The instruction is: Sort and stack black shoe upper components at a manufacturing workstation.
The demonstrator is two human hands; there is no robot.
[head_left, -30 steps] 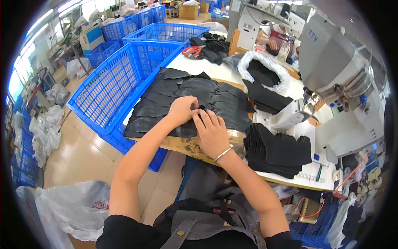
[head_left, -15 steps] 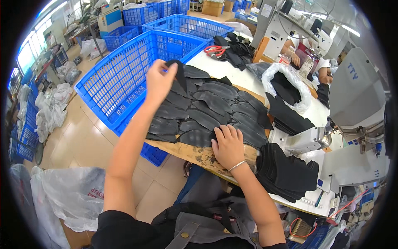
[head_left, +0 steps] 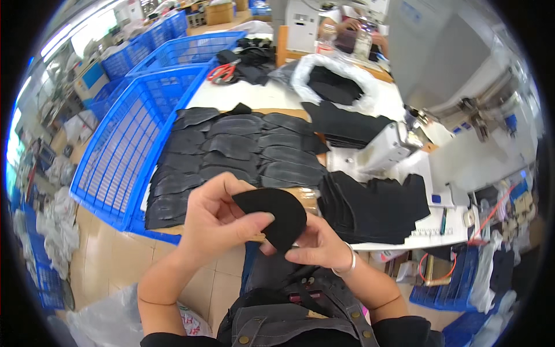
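A curved, half-moon black fabric piece (head_left: 280, 211) is held up in front of the table's front edge. My left hand (head_left: 222, 217) pinches its left side, thumb on the near face. On its lower right edge my right hand (head_left: 318, 240) has closed, thumb and fingers around the rim. Just beyond my hands, many dark grey leaf-shaped pieces (head_left: 231, 147) lie overlapping in rows on a brown board (head_left: 309, 199). To the right of my right hand sits a stack of black fabric pieces (head_left: 370, 211).
Blue plastic crates (head_left: 95, 173) stand left of the white table (head_left: 399, 104). Red-handled scissors (head_left: 221, 73) lie by black scraps at the back. A sewing machine (head_left: 384, 147) is on the right, near a white plastic bag (head_left: 370, 87) of black pieces. A person's hand (head_left: 350, 24) shows beyond.
My left hand has come back from the board's far left with the black piece. My right hand has left the leaf-shaped pieces and now grips it too. The view has shifted right.
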